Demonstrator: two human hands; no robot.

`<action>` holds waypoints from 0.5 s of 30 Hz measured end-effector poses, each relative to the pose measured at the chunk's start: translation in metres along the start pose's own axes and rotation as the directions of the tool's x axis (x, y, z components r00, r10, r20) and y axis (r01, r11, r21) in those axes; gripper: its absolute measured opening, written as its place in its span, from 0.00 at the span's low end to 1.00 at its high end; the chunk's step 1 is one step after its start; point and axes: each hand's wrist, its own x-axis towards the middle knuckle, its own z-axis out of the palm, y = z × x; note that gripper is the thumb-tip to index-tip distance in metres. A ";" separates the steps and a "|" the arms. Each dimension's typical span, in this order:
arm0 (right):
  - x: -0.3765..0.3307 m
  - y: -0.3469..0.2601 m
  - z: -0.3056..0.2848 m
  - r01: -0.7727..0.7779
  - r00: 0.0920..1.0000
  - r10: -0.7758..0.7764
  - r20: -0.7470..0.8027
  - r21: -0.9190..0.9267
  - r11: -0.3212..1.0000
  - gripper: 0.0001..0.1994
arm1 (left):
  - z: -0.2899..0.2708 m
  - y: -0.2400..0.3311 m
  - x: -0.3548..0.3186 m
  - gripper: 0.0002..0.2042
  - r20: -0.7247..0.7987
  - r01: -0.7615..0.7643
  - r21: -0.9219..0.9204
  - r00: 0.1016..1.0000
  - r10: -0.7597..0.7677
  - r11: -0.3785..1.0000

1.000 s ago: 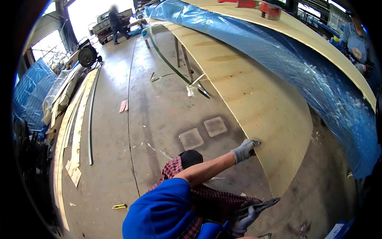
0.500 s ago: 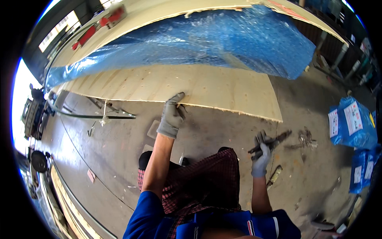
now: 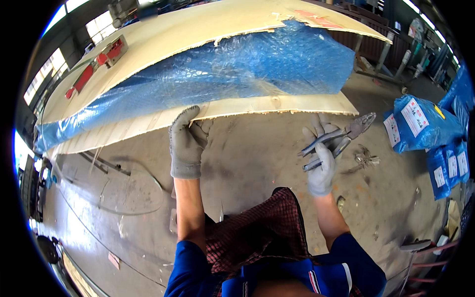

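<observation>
On my feed I see blue plastic-wrapped packages [image 3: 438,131] bearing white labels [image 3: 414,116] at three o'clock, red metal rails [image 3: 433,265] at four, a pink scrap [image 3: 114,260] on the concrete floor [image 3: 141,240] between seven and eight, a black wheel [image 3: 48,249] at eight, and bright windows [image 3: 100,27] at ten.

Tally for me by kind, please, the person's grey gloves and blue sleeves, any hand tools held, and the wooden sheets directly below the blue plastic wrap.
Grey gloves: 2
Blue sleeves: 2
Pliers: 1
Wooden sheet below the blue plastic wrap: 1
Total: 6
</observation>
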 end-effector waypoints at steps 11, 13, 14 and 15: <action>0.002 -0.023 0.013 -0.016 0.998 0.020 0.066 -0.061 0.998 0.24 | -0.013 -0.014 0.012 0.06 0.092 -0.130 -0.063 0.987 0.135 0.990; -0.001 -0.033 0.011 -0.098 0.994 0.101 0.041 -0.078 0.992 0.24 | -0.019 -0.021 0.009 0.07 0.182 -0.150 -0.085 0.970 0.163 0.985; -0.001 -0.038 0.010 -0.147 0.988 0.149 0.033 -0.072 0.987 0.24 | -0.019 -0.027 0.007 0.07 0.162 -0.335 0.151 0.936 0.311 0.930; 0.000 -0.043 0.008 -0.192 0.981 0.194 0.019 -0.065 0.979 0.24 | -0.022 -0.032 0.008 0.07 0.165 -0.332 0.111 0.936 0.312 0.937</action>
